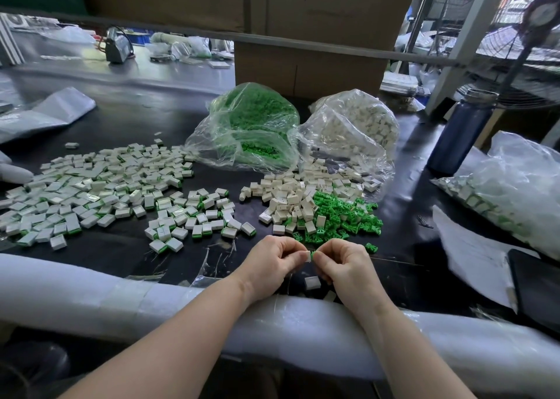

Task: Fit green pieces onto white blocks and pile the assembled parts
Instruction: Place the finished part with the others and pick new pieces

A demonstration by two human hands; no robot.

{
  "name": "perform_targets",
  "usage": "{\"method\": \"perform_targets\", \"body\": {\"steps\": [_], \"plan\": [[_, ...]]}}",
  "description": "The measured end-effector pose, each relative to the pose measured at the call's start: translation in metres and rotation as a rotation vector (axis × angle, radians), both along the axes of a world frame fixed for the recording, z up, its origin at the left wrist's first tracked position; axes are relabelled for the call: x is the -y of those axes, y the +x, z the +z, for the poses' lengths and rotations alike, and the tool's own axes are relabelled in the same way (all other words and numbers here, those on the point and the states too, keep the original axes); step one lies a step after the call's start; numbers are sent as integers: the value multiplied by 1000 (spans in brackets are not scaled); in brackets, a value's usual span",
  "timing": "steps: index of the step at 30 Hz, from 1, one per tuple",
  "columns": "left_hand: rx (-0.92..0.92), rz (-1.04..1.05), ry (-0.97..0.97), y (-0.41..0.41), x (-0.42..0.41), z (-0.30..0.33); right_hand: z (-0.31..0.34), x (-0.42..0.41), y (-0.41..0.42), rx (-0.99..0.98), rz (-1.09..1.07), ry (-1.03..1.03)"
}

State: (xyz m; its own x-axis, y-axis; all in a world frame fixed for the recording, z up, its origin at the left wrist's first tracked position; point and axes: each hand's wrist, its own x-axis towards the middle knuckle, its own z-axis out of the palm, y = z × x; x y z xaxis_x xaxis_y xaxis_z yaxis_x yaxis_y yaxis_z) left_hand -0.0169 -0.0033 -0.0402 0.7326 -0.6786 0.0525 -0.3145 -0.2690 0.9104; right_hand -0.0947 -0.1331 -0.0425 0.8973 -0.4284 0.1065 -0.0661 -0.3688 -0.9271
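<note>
Working position, head view: my left hand (274, 260) pinches a small white rectangular plastic block (308, 256) between thumb and fingertips, while my right hand (345, 262) pinches a small green moulded plastic piece (313, 253) against its end, both just above the dark tabletop (127, 253). Both parts look light, rigid and smooth, so I judge a firm fingertip hold on the flat side faces best. The loose heap of white blocks (291, 195) and the scattered green pieces (342, 216) lie just beyond; the spread of assembled white-and-green parts (100, 186) lies to the left.
</note>
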Motion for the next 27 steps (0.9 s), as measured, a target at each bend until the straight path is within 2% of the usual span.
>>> {"method": "perform_targets", "body": {"steps": [9,14,20,27], "plan": [[45,-8,5,0,0,-1,2,1,0,-4,9,-29],[46,7,-25,-2,4,-1,3,0,-2,113,-18,141],[159,22,7,-3,3,-4,2,2,-2,114,-46,173],[78,12,-24,-2,2,-1,1,2,-3,100,-31,170]]}}
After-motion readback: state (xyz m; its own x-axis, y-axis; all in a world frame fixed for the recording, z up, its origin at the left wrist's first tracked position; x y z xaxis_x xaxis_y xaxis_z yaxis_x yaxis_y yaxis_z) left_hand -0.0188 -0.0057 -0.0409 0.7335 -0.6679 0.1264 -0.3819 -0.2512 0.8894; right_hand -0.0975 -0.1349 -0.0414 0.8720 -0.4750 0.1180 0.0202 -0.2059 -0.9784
